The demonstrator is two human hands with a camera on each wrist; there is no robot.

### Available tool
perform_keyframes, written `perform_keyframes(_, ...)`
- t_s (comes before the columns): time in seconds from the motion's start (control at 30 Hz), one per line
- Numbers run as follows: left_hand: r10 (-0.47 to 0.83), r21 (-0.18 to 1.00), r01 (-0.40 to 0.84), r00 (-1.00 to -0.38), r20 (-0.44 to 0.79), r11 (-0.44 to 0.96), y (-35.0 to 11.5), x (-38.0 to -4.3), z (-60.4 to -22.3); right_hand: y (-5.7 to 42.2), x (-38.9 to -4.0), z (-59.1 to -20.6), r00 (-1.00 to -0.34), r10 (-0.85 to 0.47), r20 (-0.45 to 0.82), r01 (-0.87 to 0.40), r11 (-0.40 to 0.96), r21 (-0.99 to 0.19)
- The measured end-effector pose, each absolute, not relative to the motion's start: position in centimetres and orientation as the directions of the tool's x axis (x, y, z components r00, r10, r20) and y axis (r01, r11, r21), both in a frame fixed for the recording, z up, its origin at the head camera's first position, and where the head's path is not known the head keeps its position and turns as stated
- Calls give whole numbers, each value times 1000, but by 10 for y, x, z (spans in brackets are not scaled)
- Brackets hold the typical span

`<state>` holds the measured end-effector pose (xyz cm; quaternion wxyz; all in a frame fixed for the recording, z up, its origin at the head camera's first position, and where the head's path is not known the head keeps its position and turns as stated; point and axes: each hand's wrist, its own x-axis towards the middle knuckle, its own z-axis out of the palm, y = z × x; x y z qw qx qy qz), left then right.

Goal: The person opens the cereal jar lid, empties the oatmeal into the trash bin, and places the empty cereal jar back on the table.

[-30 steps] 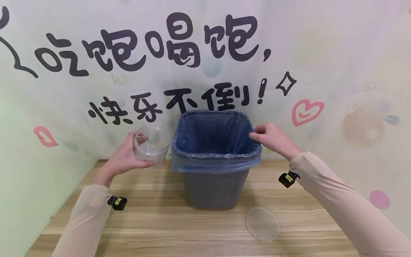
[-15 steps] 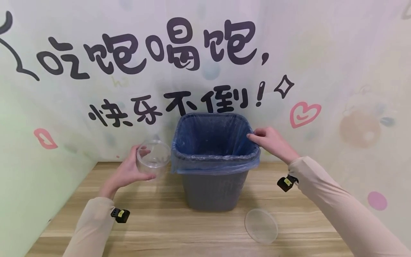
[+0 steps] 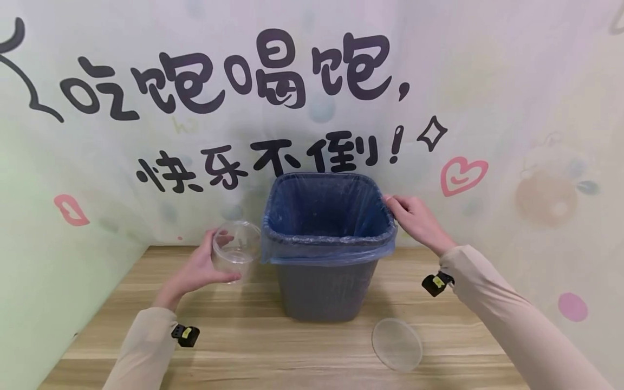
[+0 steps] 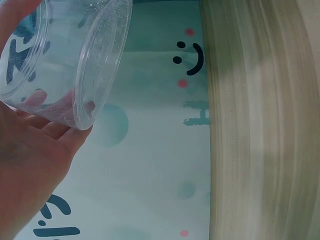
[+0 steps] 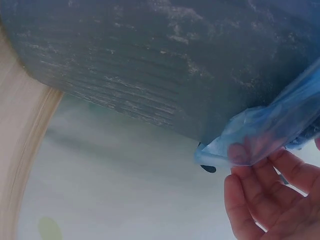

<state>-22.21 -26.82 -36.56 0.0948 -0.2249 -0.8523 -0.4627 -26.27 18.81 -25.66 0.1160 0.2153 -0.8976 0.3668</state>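
Observation:
A clear round plastic tub (image 3: pixel 238 259) is gripped by my left hand (image 3: pixel 201 269), fingers behind and thumb in front, raised beside the bin. Its side is see-through in the left wrist view, where fingers of the left hand (image 4: pixel 37 155) curve under the tub (image 4: pixel 62 70). In the middle stands a grey trash bin (image 3: pixel 324 292) lined with a blue plastic bag (image 3: pixel 331 254) folded over the rim. My right hand (image 3: pixel 418 221) is at the rim's right side; in the right wrist view its fingers (image 5: pixel 245 172) pinch the bag's overhanging edge (image 5: pixel 270 127), one fingertip seen through the film.
A clear round lid (image 3: pixel 397 345) lies flat on the wood-grain table (image 3: pixel 253 352), in front of the bin to the right. Behind the table rises a pale wall covering (image 3: pixel 312 119) with black lettering and coloured drawings. The bin's inside looks dark blue.
My left hand has come down with the tub and slightly nearer the bin. The right thumb has shifted from over the rim to its outer side. Bin and lid stay put.

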Motion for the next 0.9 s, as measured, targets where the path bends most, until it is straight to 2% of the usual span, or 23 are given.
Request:
perform_keyframes(0.33, 318, 723, 488, -872, 373, 489, -265, -219, -372, 206, -266, -263, -869, -326, 372, -491, 660, -569)
perform_keyframes(0.5, 347, 722, 497, -864, 364, 481, -263, -217, -374, 213, -266, -271, -877, -348, 333, -479, 693, -539)
perform_keyframes(0.9, 382, 719, 512, -853, 357, 470, -260, -214, -380, 228, -265, -292, -892, -357, 277, -452, 695, -560)
